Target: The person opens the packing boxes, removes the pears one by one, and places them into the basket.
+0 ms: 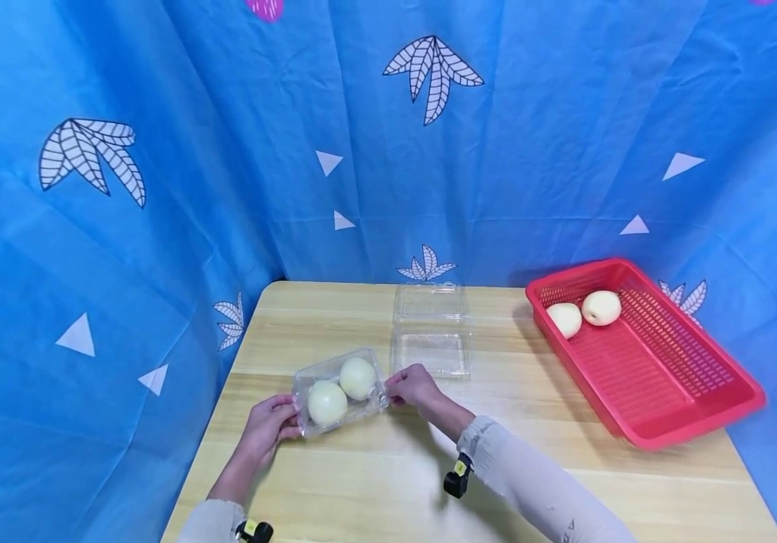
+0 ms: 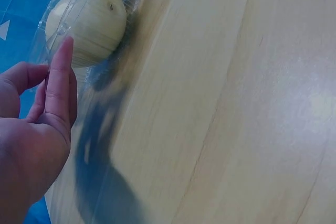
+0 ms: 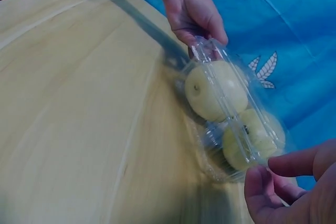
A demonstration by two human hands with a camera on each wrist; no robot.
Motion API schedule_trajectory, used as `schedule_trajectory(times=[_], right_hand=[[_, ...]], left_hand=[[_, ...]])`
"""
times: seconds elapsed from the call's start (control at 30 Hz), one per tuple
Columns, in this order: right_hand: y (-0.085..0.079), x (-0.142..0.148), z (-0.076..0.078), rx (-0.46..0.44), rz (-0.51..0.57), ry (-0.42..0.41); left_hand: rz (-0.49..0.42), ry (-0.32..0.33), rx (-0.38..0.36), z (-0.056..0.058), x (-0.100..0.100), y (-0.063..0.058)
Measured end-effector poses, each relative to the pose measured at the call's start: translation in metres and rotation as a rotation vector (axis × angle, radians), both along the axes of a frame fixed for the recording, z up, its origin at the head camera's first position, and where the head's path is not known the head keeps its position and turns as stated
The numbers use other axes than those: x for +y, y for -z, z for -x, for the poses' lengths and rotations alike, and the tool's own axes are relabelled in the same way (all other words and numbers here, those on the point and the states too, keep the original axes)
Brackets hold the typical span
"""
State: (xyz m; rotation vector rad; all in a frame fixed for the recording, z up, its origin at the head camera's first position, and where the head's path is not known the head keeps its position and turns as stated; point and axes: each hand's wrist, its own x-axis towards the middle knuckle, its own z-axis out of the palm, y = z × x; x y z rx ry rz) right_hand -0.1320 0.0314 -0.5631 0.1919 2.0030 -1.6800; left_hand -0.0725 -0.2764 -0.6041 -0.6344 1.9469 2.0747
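A clear plastic clamshell box (image 1: 344, 415) holds two pale yellow round fruits, one fruit (image 1: 327, 403) to the left and another fruit (image 1: 357, 378) behind it to the right. In the right wrist view, its ridged clear lid (image 3: 226, 95) lies over the fruits. My left hand (image 1: 268, 430) pinches the box's left end between thumb and fingers. At the opposite end, my right hand (image 1: 416, 388) pinches the edge near the corner. The box sits slightly tilted, and I cannot tell whether its underside touches the table.
Behind my right hand, another clear clamshell (image 1: 429, 354) lies spread on the wooden table (image 1: 375, 483). A red plastic basket (image 1: 653, 385) stands at the right with two pale fruits (image 1: 602, 308) in its far left corner. Blue patterned cloth (image 1: 388, 151) encloses the back and sides.
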Motion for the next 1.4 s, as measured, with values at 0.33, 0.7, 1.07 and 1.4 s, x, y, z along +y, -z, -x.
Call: schedule_trajectory(times=[0.33, 0.7, 1.07, 1.4], right_hand=[[-0.003, -0.004, -0.005, 0.010, -0.020, -0.012], [-0.009, -0.011, -0.005, 0.047, -0.083, -0.019], [-0.014, -0.017, -0.011, 0.021, -0.027, 0.064], [-0.009, -0.023, -0.011, -0.053, 0.103, 0.189]], left_hand=[[0.003, -0.018, 0.032, -0.007, 0.004, -0.001], [-0.010, -0.019, 0.010, -0.014, 0.005, -0.003], [-0.039, -0.034, 0.001, -0.020, 0.001, 0.002], [-0.097, -0.017, 0.024, -0.021, 0.005, 0.001]])
